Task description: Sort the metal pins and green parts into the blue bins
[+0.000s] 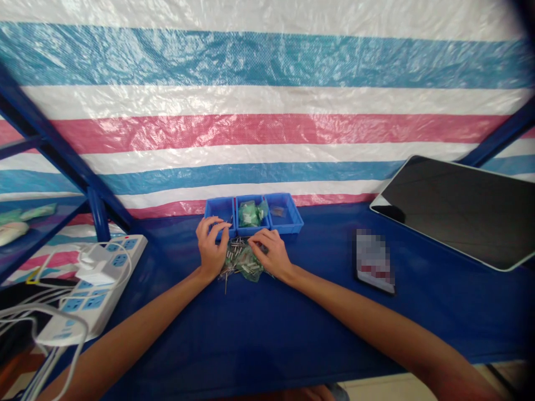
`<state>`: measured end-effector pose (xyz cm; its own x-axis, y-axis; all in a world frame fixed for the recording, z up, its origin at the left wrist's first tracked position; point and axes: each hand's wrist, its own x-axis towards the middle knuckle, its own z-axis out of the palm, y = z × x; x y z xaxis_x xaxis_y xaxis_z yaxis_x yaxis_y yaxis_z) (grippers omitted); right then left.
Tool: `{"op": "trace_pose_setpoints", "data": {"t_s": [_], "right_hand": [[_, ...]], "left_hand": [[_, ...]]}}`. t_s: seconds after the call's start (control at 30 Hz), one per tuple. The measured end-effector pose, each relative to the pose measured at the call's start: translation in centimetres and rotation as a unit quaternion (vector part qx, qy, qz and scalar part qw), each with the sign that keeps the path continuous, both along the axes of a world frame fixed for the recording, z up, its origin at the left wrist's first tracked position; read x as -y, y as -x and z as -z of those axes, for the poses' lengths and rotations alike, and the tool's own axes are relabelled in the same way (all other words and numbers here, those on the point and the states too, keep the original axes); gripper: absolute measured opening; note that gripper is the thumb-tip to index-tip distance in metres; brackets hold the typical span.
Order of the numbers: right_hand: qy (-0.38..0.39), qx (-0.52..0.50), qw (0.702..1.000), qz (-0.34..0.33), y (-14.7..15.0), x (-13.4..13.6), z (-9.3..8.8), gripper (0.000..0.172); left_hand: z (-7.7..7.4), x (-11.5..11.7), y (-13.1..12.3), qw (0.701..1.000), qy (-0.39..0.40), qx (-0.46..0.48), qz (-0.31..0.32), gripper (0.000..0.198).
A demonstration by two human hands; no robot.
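Note:
A loose pile of small metal pins or rivets (231, 257) lies on the blue table, with a crumpled greenish clear plastic bag (249, 266) among them. Just behind stand three blue bins (292, 227) in a row. My left hand (212, 248) is at the front of the left bin, thumb and forefinger curled together in a pinch; what sits between the tips is too small to name. Over the pile's right side, my right hand (273, 255) has its fingers bent and pressed together, their contents hidden. Green plastic packets (249, 214) fill the middle bin.
A small clear packet (278, 211) lies in the right bin. To the right are a phone (374, 262) and a large dark-screened tablet or monitor (460, 214). On the left, a white power strip (106, 289) carries plugs and cables. Striped plastic sheeting (267, 133) hangs behind.

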<state>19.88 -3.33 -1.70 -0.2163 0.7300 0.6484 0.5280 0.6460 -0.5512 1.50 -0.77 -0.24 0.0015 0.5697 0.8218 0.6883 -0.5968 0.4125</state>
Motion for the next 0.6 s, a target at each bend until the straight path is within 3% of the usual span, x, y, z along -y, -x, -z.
{"op": "trace_pose_setpoints", "data": {"t_s": [0.1, 0.2, 0.33, 0.47, 0.6], "right_hand": [[-0.012, -0.012, 1.0, 0.021, 0.1, 0.2, -0.5, 0.016], [-0.002, -0.033, 0.997, 0.069, -0.1, 0.2, -2.2, 0.018], [0.088, 0.101, 0.989, 0.058, -0.8, -0.5, -4.7, 0.013], [0.207, 0.301, 0.931, 0.014, -1.6, -1.0, -5.6, 0.016], [0.249, 0.374, 0.893, 0.0, -1.6, -0.6, -5.6, 0.026]], "left_hand": [[0.0, 0.1, 0.0, 1.0, 0.007, -0.006, 0.011, 0.014], [0.0, 0.1, 0.0, 1.0, 0.013, -0.008, 0.022, 0.015], [0.1, 0.1, 0.1, 0.999, 0.013, -0.009, 0.032, 0.015], [0.1, 0.2, 0.1, 0.999, 0.025, -0.007, 0.041, 0.016], [0.1, 0.3, 0.0, 0.998, 0.03, -0.002, 0.057, 0.016]]}}
